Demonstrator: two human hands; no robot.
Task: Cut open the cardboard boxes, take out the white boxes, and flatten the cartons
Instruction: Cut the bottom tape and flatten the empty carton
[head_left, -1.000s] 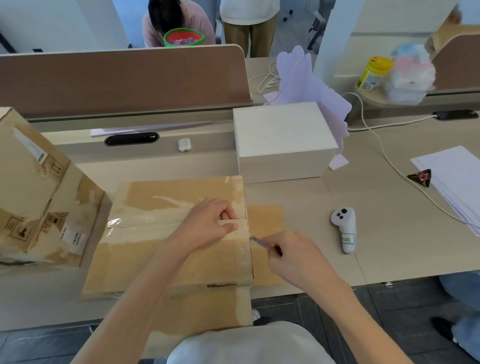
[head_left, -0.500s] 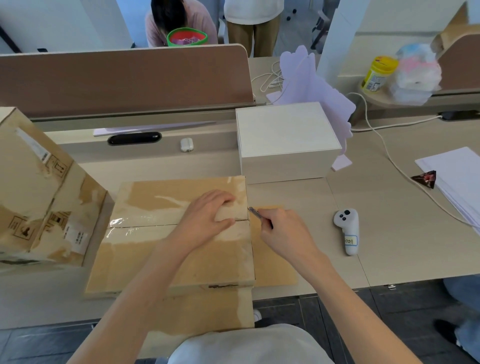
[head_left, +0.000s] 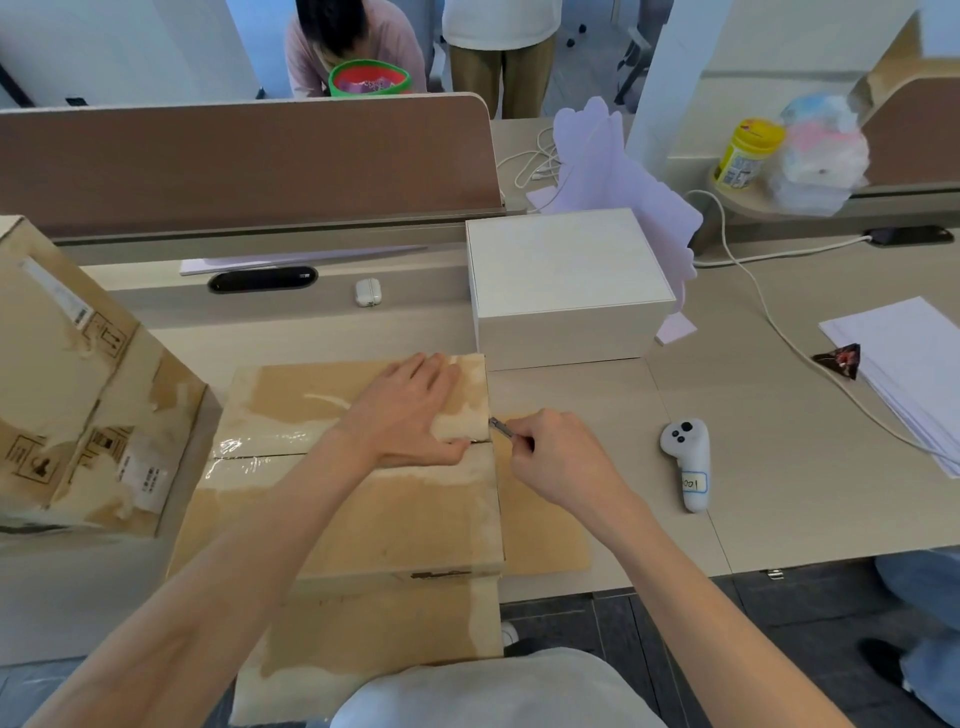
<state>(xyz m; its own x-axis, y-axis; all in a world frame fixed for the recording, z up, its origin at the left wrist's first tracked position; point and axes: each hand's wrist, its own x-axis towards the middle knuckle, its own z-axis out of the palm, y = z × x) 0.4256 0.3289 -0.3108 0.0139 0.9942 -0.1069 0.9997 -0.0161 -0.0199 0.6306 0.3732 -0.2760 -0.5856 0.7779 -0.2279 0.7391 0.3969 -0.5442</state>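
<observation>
Head view: carton (head_left: 363, 519) sits on the desk (head_left: 779, 467) at its near edge. Top flaps are down, and the seam (head_left: 260, 458) runs left to right under clear tape (head_left: 244, 447).

Left hand (head_left: 410, 415) lies flat on the carton's far flap near its right end, fingers straight, grip apart, pressing down. The thumb lies along the seam.

Right hand (head_left: 556, 462) is just right of the carton, grip clamped on a thin blade (head_left: 501, 427) whose tip is at the seam's right end.

White box (head_left: 566, 270) stands behind the carton's right corner. Second carton (head_left: 67, 395) stands left of the carton.

Handling (judged):
- Board is stiff but dents under pressure.
- Tape is glossy, so the blade may skid.
- Weight cannot be told.
- A white box is probably inside, so cut shallow.
- Steady the carton by a flat palm beside the seam, thumb clear of the cut line.
- Later, lift the flaps by their free edges.
</observation>
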